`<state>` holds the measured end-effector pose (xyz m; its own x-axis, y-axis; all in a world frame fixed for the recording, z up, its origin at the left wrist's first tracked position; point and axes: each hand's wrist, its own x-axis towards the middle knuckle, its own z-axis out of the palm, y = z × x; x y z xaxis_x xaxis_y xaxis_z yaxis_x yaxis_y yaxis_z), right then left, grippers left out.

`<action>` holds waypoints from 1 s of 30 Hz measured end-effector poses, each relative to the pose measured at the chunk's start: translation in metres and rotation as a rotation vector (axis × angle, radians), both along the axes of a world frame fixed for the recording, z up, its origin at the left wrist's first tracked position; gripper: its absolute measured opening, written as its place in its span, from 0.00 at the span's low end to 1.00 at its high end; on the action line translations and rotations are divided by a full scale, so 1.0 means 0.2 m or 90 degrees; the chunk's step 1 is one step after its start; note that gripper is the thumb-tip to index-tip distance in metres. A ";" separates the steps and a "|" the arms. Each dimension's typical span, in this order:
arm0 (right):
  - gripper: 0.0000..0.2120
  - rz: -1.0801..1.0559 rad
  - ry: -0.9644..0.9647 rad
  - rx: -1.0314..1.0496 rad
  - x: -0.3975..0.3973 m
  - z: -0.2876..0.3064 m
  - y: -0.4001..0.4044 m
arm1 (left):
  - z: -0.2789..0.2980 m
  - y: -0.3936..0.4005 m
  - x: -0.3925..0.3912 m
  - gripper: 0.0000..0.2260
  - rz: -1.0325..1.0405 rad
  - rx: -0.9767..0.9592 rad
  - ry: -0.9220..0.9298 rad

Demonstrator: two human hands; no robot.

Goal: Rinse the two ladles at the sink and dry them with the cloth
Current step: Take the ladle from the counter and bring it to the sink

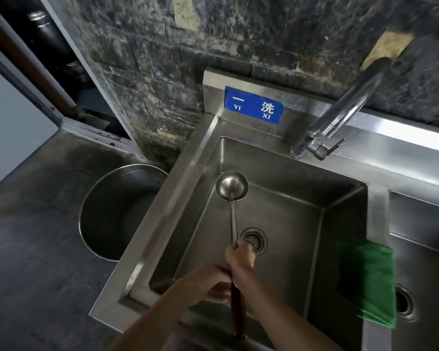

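Over the left stainless-steel sink basin [276, 178], the right hand [240, 258] holds a clenched grip on the steel shaft of a long steel ladle with a dark wooden handle [231, 188], while the left hand [213, 282] curls around the handle lower down. No water shows at the chrome tap [340, 115], so the smart play looks like swinging the bowl right under its spout, opening it and rolling the ladle. Only one ladle shows; the green cloth [368, 282] waits draped on the divider.
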<state>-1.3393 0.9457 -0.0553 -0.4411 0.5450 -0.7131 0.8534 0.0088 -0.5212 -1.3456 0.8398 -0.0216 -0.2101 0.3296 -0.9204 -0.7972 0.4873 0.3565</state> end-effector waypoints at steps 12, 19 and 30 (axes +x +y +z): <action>0.11 -0.030 0.043 -0.050 -0.18 -0.29 -0.01 | -0.07 -0.02 -0.10 0.15 -0.051 0.022 0.035; 0.10 -0.055 0.039 -0.072 -0.26 -0.39 -0.09 | -0.13 -0.09 -0.18 0.15 -0.055 -0.019 0.036; 0.02 -0.027 0.036 -0.182 -0.34 -0.52 -0.14 | -0.32 -0.16 -0.18 0.07 -0.367 -0.379 0.384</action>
<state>-1.4065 0.9174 -0.1597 -0.4658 0.3440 -0.8153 0.8191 -0.1809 -0.5443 -1.3821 0.8083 -0.0847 -0.6462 0.0504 -0.7615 -0.1544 0.9685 0.1952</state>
